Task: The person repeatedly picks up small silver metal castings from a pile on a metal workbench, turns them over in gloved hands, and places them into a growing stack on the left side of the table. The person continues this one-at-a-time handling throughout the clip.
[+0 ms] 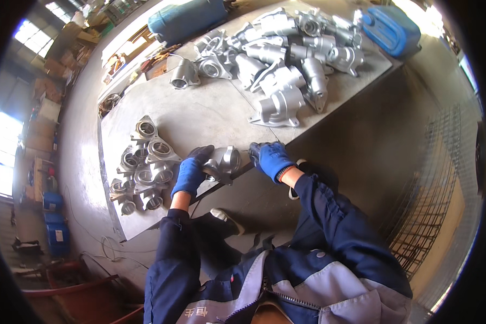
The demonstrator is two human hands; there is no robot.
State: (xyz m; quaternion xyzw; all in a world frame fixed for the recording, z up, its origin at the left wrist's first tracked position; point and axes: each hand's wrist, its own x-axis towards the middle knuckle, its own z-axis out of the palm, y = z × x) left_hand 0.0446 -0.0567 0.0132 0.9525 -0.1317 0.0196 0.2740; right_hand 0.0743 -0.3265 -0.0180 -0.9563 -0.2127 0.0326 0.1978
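A silver-grey metal casting (230,160) with a round bore and a flange lies at the table's near edge. My left hand (190,171), in a blue glove with dark fingertips, grips it from the left side. Just to its right, my right hand (271,159) is in a matching glove, its fingers curled closed at the table edge. Whatever those fingers hold, if anything, is too small or hidden to make out. Left of my left hand, several castings (160,149) stand close together with their round openings facing up.
A large heap of silver castings (278,78) covers the far right of the metal table (200,113). Behind it stand a blue jerrycan (392,31) and a blue drum (186,21). Wire mesh (426,189) is at the right; a red container (86,299) sits lower left.
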